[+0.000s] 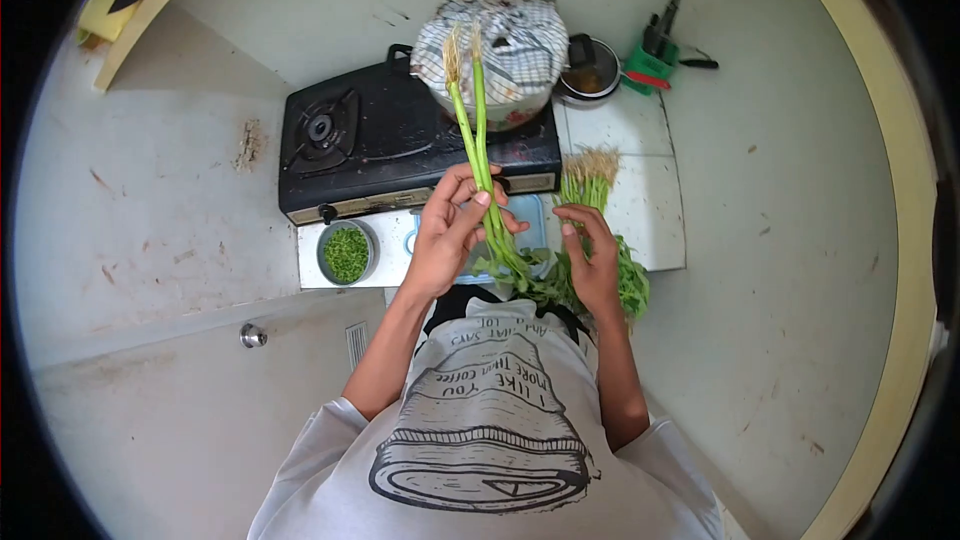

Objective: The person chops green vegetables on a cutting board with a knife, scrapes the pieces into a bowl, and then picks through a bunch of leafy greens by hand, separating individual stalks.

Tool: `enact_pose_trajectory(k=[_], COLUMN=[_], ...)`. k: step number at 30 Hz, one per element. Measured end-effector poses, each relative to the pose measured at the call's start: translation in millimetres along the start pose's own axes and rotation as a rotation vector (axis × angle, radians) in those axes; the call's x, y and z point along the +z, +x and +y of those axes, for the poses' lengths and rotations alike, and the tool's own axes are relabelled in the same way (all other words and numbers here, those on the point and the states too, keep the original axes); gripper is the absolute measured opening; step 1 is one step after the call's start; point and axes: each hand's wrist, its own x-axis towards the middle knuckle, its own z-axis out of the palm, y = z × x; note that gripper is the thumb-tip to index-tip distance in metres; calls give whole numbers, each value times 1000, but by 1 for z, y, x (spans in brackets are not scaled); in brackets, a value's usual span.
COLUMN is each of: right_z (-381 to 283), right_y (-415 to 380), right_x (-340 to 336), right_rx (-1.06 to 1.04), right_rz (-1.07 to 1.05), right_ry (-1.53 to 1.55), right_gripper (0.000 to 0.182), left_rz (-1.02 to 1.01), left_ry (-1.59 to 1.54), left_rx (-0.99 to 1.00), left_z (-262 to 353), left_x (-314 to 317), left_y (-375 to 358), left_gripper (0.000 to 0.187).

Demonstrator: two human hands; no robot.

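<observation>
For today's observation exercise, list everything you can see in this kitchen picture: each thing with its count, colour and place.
Gas stove: one, black, on the tiled counter, centre.
Pot: one, under a checked white cloth, on the stove's right side.
Small pot: one, metal, right of the stove.
Green holder: one, with utensils, far right of the counter.
Bowl: one, metal, holding chopped greens, in front of the stove.
Stalks: two, green with pale roots, raised over the stove.
Bunch of greens: one, green, on the counter's right.
Left hand: holds the two stalks.
Right hand: rests on the bunch.
</observation>
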Motion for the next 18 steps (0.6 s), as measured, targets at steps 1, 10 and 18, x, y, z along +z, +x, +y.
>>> enact_pose_trajectory(k=[1,10,18], right_z=[-6,-73,-94], right_y=[6,51,78], right_x=[2,51,138], right_rx=[-37,-383,52], right_rz=[-23,-143,-47], right_ry=[13,-18,625], right_gripper=[21,24,41], left_rz=[9,68,116], left_ry=[-3,337,389], left_rx=[-8,-14,-56], left_z=[2,37,72], left_x=[-2,-42,-99], left_y=[-1,-21,-43], left_gripper=[33,30,27])
